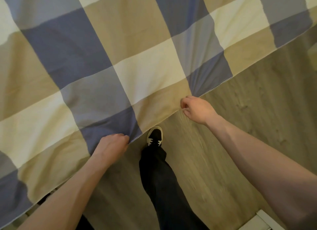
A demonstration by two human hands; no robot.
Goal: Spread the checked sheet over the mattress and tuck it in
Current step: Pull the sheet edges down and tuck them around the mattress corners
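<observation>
Gripping the near hem of the checked sheet [120, 49] with both hands, we hold the cloth stretched out ahead of us, so that its blue, grey, cream and tan squares fill the upper and left parts of the view. Our left hand [112, 144] has its fingers curled round a bunch of fabric at the edge of a blue square, and creases run up from that grip. Our right hand [197, 109], farther forward and to the right, pinches the hem at the corner of a tan square, with tight folds fanning out from the pinch into the blue square beyond it. The stitched hem runs on a slant from the lower left corner, past both hands, up to the right edge of the view. What lies under the sheet is hidden, so we cannot tell where it rests. Between our hands the hem crosses just over the toe of our black and white shoe [154, 135], which stands on the pale wood-grain floor [248, 126] below a dark trouser leg [159, 178]
</observation>
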